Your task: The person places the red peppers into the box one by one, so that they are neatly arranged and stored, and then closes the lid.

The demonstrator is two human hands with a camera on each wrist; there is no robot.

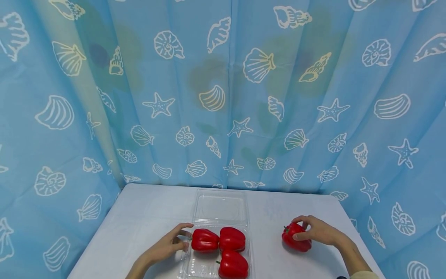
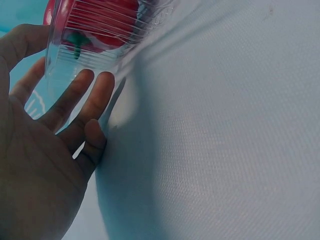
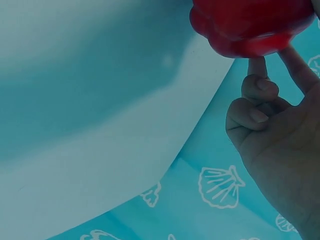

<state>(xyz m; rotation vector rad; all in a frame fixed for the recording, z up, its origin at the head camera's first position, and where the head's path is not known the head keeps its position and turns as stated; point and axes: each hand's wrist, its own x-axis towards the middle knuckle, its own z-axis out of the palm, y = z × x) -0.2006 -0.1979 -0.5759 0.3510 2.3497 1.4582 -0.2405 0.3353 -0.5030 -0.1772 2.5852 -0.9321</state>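
Observation:
My right hand pinches a red bell pepper with a green stem, at the right of the white table. In the right wrist view, the hand has some fingers curled below the pepper. My left hand is at the left side of a clear plastic clamshell box, its fingers spread and loosely bent. The left wrist view has the hand against the box wall. Inside the box lie three red bell peppers: one at left, one at right, one nearer.
The box's clear lid lies folded back on the white table. A blue curtain with white shell and starfish prints hangs behind the table and along both sides.

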